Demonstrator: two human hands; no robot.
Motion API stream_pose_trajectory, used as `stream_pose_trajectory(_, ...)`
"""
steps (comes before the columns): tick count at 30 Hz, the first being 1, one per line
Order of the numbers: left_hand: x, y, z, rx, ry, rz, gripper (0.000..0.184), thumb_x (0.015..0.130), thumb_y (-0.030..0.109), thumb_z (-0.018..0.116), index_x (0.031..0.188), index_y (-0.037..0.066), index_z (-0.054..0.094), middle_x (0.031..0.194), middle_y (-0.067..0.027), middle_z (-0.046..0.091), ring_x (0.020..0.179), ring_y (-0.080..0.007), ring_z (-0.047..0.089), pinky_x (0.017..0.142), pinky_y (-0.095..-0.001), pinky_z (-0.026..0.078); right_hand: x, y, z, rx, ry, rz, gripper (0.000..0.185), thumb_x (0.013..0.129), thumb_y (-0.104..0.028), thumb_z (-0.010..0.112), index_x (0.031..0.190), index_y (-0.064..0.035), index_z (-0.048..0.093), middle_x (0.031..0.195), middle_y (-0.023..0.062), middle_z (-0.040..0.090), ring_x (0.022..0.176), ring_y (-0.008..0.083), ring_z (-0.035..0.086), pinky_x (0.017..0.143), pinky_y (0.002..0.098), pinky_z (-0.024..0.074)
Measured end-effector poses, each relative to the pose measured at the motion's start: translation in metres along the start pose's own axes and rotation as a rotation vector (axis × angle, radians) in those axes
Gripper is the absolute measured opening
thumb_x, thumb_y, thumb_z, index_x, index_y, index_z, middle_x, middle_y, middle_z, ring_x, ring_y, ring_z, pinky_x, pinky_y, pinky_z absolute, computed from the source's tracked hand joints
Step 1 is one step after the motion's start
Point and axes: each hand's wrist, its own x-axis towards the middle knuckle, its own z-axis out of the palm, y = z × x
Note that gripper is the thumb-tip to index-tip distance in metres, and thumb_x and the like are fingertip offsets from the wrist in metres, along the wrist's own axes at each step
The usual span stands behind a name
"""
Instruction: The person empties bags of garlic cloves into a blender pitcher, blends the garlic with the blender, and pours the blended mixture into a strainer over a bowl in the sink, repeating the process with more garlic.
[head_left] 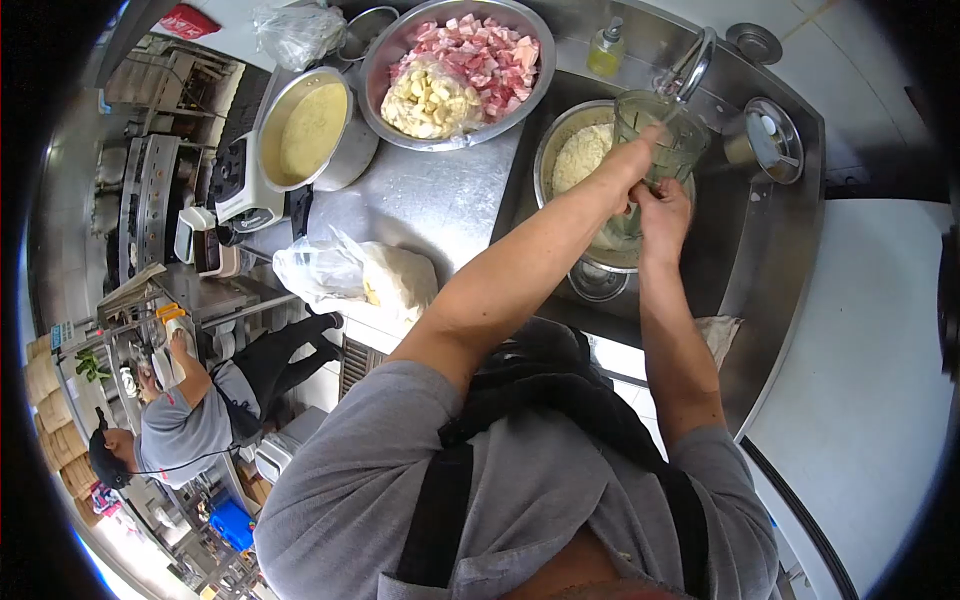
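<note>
A clear, greenish jar (684,150) is tilted over a large metal bowl (546,150) in the sink, below the faucet. My left hand (636,165) is closed on the jar's near left side. Against the jar's lower edge, my right hand (664,208) has its fingers bent and pressed in; part of its grip is hidden. Pale, grainy food (582,156) lies in the bowl, with cloudy liquid lower down. The faucet (698,68) curves down just behind the jar.
Left of the sink stand a bowl of diced meat (505,62) with a bag of peeled cloves (432,100), a pot (270,150) and a plastic bag (395,280). A soap bottle (605,52) and metal container (775,135) flank the faucet. A co-worker (190,420) works far left.
</note>
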Motion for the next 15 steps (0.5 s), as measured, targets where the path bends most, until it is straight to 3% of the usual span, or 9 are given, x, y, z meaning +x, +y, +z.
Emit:
stream_pose_trajectory(2, 0.023, -0.005, 0.001, -0.112, 0.067, -0.041, 0.070, 0.085, 0.063, 0.044, 0.133, 0.013, 0.044, 0.121, -0.0190, 0.053, 0.100, -0.0336, 0.051, 0.086, -0.0609, 0.034, -0.001, 0.004, -0.002, -0.191, 0.025, -0.079, 0.021, 0.077, -0.011, 0.065, 0.089, 0.0051, 0.061, 0.078, 0.0168, 0.067, 0.068, 0.0232, 0.064, 0.064, 0.0339, 0.0471)
stream_pose_trajectory(3, 0.008, 0.001, 0.007, -0.094, 0.085, 0.024, 0.057, 0.085, 0.053, 0.049, 0.121, 0.009, 0.053, 0.112, -0.0170, 0.055, 0.090, -0.0303, 0.052, 0.078, -0.0531, 0.039, -0.004, 0.000, -0.003, -0.192, 0.048, -0.078, 0.021, 0.077, -0.011, 0.065, 0.089, 0.0051, 0.061, 0.078, 0.0168, 0.067, 0.068, 0.0232, 0.064, 0.064, 0.0339, 0.0471)
stream_pose_trajectory(8, 0.007, 0.011, 0.005, -0.039, 0.215, 0.056, 0.039, 0.084, 0.032, 0.054, 0.109, 0.003, 0.055, 0.095, -0.0150, 0.056, 0.076, -0.0260, 0.053, 0.065, -0.0422, 0.043, -0.022, -0.009, 0.003, -0.210, -0.105, -0.059, 0.028, 0.078, -0.011, 0.063, 0.102, 0.0030, 0.061, 0.090, 0.0195, 0.067, 0.078, 0.0295, 0.066, 0.073, 0.0358, 0.0493)
stream_pose_trajectory(12, -0.006, 0.016, 0.005, -0.056, 0.239, 0.008, 0.028, 0.083, 0.021, 0.051, 0.103, 0.001, 0.055, 0.084, -0.0149, 0.055, 0.060, -0.0245, 0.052, 0.053, -0.0369, 0.044, -0.047, 0.010, -0.003, -0.222, -0.055, -0.210, 0.036, 0.078, -0.009, 0.063, 0.113, -0.0010, 0.060, 0.097, 0.0186, 0.067, 0.086, 0.0264, 0.066, 0.076, 0.0345, 0.0504)
stream_pose_trajectory(14, 0.019, 0.006, -0.010, -0.018, 0.200, 0.060, 0.025, 0.084, 0.019, 0.049, 0.102, 0.002, 0.053, 0.079, -0.0139, 0.053, 0.055, -0.0234, 0.051, 0.048, -0.0364, 0.045, -0.060, 0.019, -0.025, -0.055, -0.212, -0.246, 0.045, 0.077, -0.002, 0.063, 0.122, -0.0010, 0.056, 0.101, 0.0153, 0.067, 0.088, 0.0162, 0.065, 0.082, 0.0278, 0.0489)
stream_pose_trajectory(15, 0.019, 0.008, -0.015, -0.041, 0.207, 0.064, 0.026, 0.082, 0.019, 0.051, 0.101, 0.001, 0.053, 0.080, -0.0142, 0.053, 0.055, -0.0234, 0.051, 0.048, -0.0378, 0.044, -0.064, 0.042, -0.038, 0.018, -0.213, -0.115, 0.043, 0.077, -0.002, 0.064, 0.120, -0.0015, 0.058, 0.098, 0.0131, 0.068, 0.089, 0.0156, 0.065, 0.080, 0.0275, 0.0498)
